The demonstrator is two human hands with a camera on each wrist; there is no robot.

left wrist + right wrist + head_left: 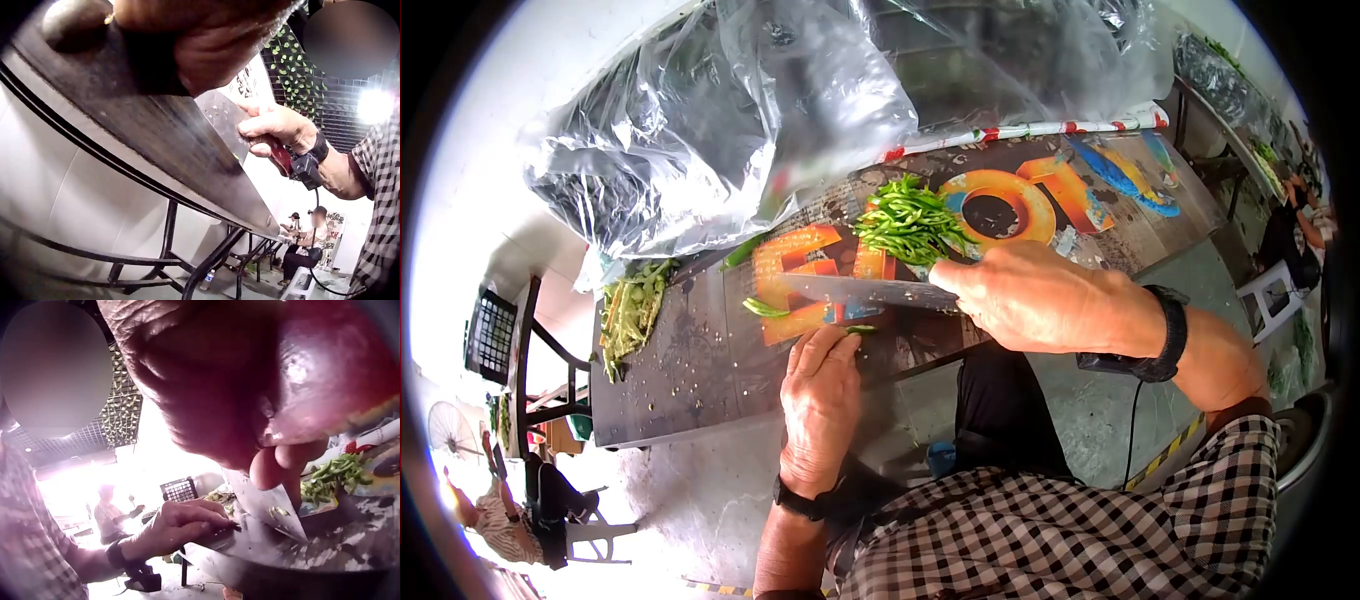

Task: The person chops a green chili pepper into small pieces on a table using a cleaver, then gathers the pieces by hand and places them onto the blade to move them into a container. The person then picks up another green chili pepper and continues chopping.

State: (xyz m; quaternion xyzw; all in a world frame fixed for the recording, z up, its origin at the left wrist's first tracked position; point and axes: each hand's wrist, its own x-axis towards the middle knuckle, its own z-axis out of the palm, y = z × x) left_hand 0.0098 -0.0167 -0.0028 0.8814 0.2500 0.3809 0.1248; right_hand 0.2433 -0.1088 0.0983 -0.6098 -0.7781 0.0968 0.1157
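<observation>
My left hand [820,400] rests at the table's near edge, fingers bent, holding a green pepper piece [861,329] at its fingertips. My right hand [1050,300] grips a knife; its broad blade [870,292] lies just beyond the left fingertips. The red knife handle [282,161] shows in the left wrist view. A loose green pepper piece [765,308] lies left of the blade. Beyond the knife is a heap of sliced green peppers [910,220]. In the right wrist view, the blade [265,503] stands tilted, near my left hand [178,530].
Pale green scraps [632,310] lie at the table's left end, and a whole green pepper [743,251] near the far edge. Clear plastic sheeting [700,130] covers the far side. Seated people [510,515] are off to both sides. A black crate [491,336] stands at left.
</observation>
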